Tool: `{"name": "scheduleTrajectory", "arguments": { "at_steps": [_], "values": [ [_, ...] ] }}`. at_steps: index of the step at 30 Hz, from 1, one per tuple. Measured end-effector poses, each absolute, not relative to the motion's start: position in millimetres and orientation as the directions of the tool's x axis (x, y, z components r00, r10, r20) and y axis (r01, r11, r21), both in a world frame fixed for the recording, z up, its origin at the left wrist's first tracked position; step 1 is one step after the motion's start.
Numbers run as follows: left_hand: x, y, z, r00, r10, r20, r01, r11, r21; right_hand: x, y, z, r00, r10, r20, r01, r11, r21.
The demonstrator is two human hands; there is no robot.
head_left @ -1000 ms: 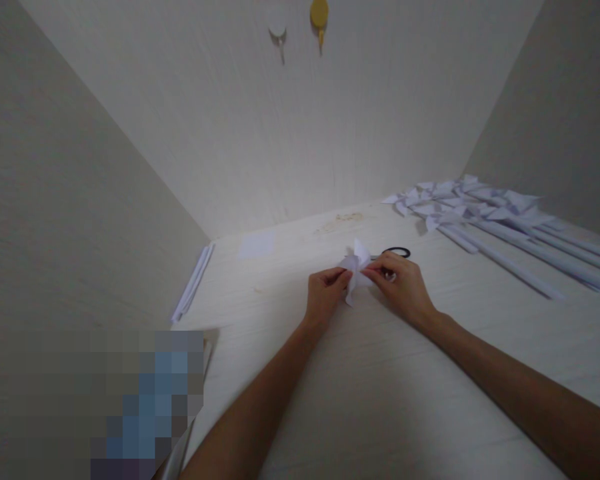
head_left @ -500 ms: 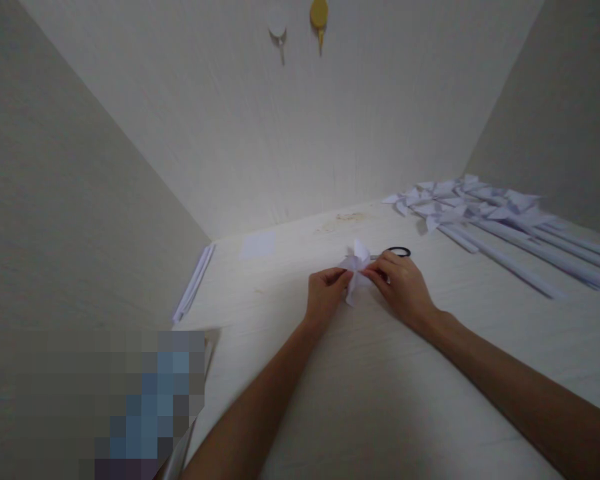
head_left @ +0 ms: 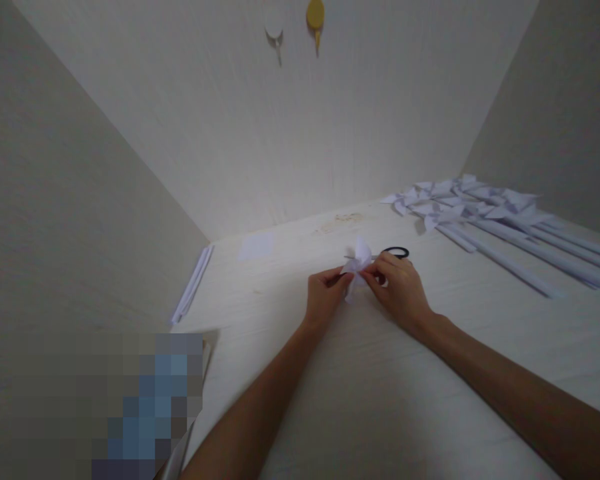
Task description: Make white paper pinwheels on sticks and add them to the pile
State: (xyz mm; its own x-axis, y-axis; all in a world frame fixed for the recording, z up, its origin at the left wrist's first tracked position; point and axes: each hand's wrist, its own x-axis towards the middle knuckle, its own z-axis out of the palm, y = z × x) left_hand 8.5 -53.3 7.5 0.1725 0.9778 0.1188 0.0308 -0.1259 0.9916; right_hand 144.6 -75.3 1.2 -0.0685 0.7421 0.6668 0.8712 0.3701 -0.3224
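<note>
A small white folded paper piece [head_left: 359, 265] is pinched between both my hands just above the white table [head_left: 360, 400]. My left hand [head_left: 325, 297] grips its left side with thumb and fingers. My right hand [head_left: 399, 288] grips its right side. Black-handled scissors [head_left: 395, 253] lie on the table right behind my right hand, partly hidden by it and the paper.
Several finished white paper pinwheels on long rolled paper sticks [head_left: 485, 217] lie at the back right. A white paper square [head_left: 256, 246] lies at the back left, and white paper strips [head_left: 193, 285] lie along the left wall. Two hooks [head_left: 295, 23] hang on the back wall.
Both hands stay on the folded paper in nearly the same spot; the fingers have shifted slightly on it.
</note>
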Motion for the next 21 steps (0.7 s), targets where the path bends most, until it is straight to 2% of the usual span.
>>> {"name": "scheduleTrajectory", "arguments": {
  "at_steps": [9,15,21],
  "values": [
    [9.0,-51.4,6.3,0.116,0.989,0.089,0.019,-0.092,0.996,145.1,-75.8,1.9,-0.076,0.755,0.652,0.864,0.376,-0.335],
    [11.4,-49.7,4.0,0.070,0.997,0.036,-0.051,-0.032,0.998,143.2,-77.4,3.9,-0.117,0.745,0.657,0.882,0.381,-0.275],
    [16.3,-48.8,3.5,0.002,1.000,-0.012,-0.107,0.012,0.994,142.2,-76.6,5.5,-0.193,0.752,0.631,0.914,0.372,-0.163]
  ]
}}
